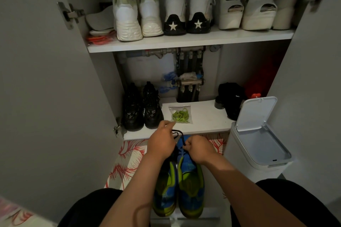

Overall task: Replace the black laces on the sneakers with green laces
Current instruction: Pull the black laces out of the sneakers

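Shoe cupboard (184, 44), blue-green sneakers (191, 186) — black laces (178, 132) pinched, green laces (180, 115) bagged

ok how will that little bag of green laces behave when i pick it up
The bag of green laces is thin clear plastic, so probably floppy and a bit slippery. It holds loose bunched laces, so likely very light.

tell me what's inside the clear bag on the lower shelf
A bundle of green laces fills most of the clear bag. A small pale item near its top is too blurred to identify. Anything beneath the laces is covered.
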Motion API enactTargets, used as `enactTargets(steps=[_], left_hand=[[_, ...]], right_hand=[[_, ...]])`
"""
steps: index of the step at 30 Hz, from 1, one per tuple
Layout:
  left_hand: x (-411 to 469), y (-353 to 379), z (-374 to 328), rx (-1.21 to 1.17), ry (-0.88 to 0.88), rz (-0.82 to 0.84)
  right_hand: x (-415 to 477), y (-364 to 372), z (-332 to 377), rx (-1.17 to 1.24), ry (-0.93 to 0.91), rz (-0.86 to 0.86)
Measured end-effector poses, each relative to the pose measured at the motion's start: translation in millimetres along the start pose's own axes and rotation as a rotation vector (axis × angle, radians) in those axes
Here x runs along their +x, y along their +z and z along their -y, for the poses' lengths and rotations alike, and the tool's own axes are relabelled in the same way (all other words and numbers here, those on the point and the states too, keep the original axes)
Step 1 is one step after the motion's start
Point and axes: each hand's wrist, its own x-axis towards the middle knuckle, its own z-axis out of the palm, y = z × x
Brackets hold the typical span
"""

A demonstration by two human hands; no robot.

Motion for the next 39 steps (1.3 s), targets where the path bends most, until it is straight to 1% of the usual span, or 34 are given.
enactTargets(steps=[2,5,8,10,12,14,16,17,19,21,22,24,27,29,31,33,35,37,39], left_hand=[[0,2,-4,-0.048,0.103,0.09],[0,6,-7,-0.029,0.149,0.189],[0,4,-6,0.007,0.067,0.198],[0,1,-4,0.004,0.006,0.201],[1,-1,-4,0.051,-0.03,0.18],[0,-2,-6,0.09,-0.06,0.133],[-1,-4,-9,0.039,-0.088,0.054],[-2,-6,-10,-0.012,-0.102,-0.005],[-1,-12,-12,-0.129,-0.148,-0.173],[2,-20,-12,-0.171,-0.201,-0.306],[3,-24,-10,-0.172,-0.222,-0.336],[6,-26,-5,-0.152,-0.265,-0.343],[7,-22,7,-0.029,-0.31,-0.287],[5,-15,14,0.142,-0.286,-0.178],[1,-8,14,0.264,-0.223,-0.105],[0,0,11,0.248,-0.111,-0.035],[-2,7,6,0.153,-0.024,0.096],[-5,13,1,0.11,0.006,0.207],[-9,17,0,0.067,-0.014,0.259]], right_hand=[[-1,-2,3,0.094,-0.04,-0.038],[-1,-4,4,0.175,-0.081,-0.061],[0,-3,2,0.226,-0.072,-0.066],[2,-1,2,0.236,-0.062,-0.043],[3,0,3,0.233,-0.056,-0.024],[2,0,3,0.203,-0.039,-0.002],[0,2,-1,0.117,-0.01,0.04],[-1,2,-3,0.064,0.003,0.078],[-2,3,-6,-0.003,0.023,0.153],[-2,2,-6,-0.031,0.021,0.175],[-3,2,-5,-0.041,0.016,0.178],[-2,3,-5,-0.07,-0.004,0.163],[1,5,-8,-0.076,0.0,0.102],[1,6,-8,-0.119,-0.031,0.074],[-1,9,-8,-0.168,-0.076,0.06],[-2,12,-8,-0.217,-0.099,0.081],[-4,13,-7,-0.224,-0.112,0.093],[-4,14,-6,-0.194,-0.113,0.073],[-3,15,-6,-0.188,-0.106,0.053]])
